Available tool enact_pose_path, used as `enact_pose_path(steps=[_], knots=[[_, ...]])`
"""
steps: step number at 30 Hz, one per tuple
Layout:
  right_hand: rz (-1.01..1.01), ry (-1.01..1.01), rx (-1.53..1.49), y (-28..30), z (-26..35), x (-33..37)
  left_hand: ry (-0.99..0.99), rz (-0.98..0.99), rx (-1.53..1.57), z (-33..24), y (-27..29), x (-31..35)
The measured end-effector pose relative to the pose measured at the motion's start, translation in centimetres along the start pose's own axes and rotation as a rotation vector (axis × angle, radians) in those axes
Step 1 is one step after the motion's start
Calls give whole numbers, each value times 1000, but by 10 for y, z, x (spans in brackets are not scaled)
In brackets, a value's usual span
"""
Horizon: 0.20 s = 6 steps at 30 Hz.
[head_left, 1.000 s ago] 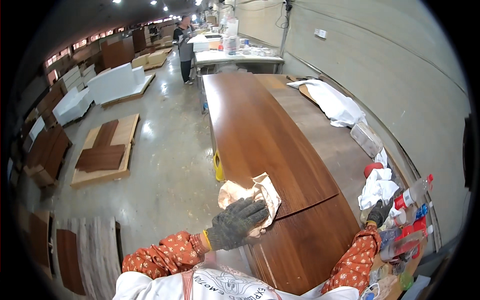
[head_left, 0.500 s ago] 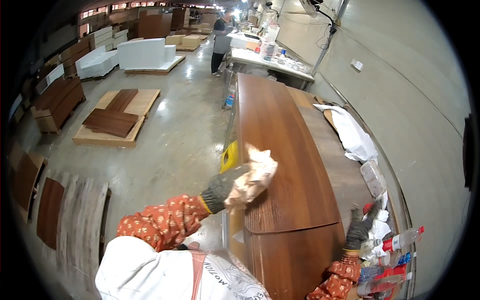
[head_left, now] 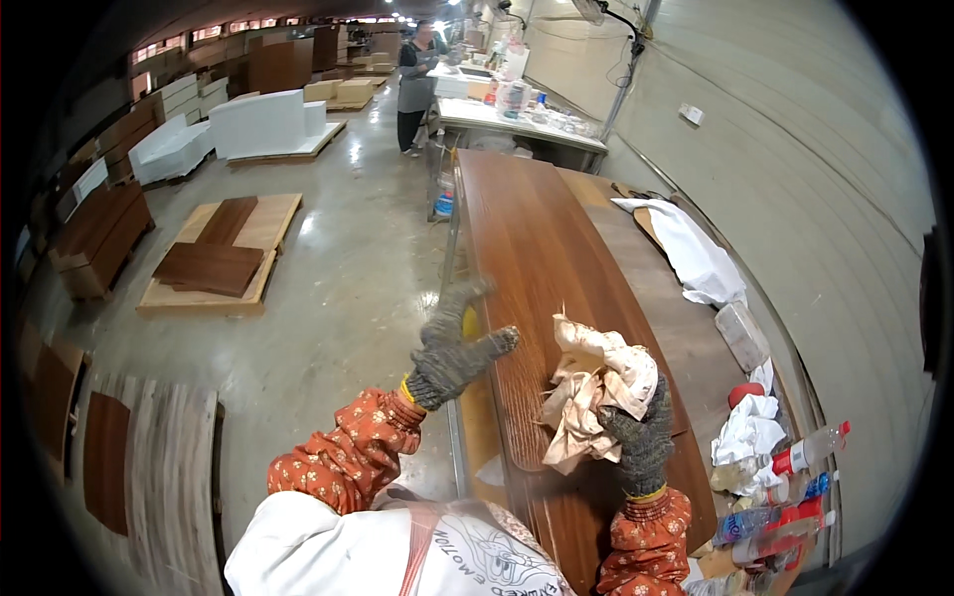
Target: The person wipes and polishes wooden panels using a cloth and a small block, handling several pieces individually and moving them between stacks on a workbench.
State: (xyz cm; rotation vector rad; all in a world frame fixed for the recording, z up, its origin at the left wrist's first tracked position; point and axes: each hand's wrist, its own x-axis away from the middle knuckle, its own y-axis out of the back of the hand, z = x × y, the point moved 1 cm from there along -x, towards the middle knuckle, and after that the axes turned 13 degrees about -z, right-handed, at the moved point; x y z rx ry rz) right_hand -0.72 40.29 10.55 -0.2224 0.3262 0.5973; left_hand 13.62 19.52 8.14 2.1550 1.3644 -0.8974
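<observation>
My left hand [head_left: 452,353], in a dark grey knitted glove, is open at the left edge of a brown wood-grain board [head_left: 547,248], its fingers spread and the farther ones blurred. A crumpled beige rag [head_left: 586,372] is in my right hand [head_left: 641,437], which wears the same kind of glove; its fingers are closed round the rag over the near right part of the board. Another brown wooden piece [head_left: 586,507] shows beneath and nearer to me, partly covered by my right arm.
Several plastic bottles [head_left: 810,447], a white crumpled cloth [head_left: 747,429] and a red round thing [head_left: 745,394] lie along the right side by the wall. A yellow object [head_left: 471,323] is partly behind my left hand. Beyond, a person [head_left: 415,89] stands beside a cluttered white table [head_left: 517,121]. Pallets with panels [head_left: 214,260] stand left.
The rag has passed from my left hand to my right. My right hand has come left from beside the bottles to over the board. My left hand has opened.
</observation>
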Motion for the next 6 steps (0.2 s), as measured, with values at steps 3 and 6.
enact_pose_path(steps=[3,6], knots=[[-18,131,100,-9,30,14,-143,124,93,-45,-18,-22],[129,233,266,4,38,34,-148,748,302,-67,-49,-6]])
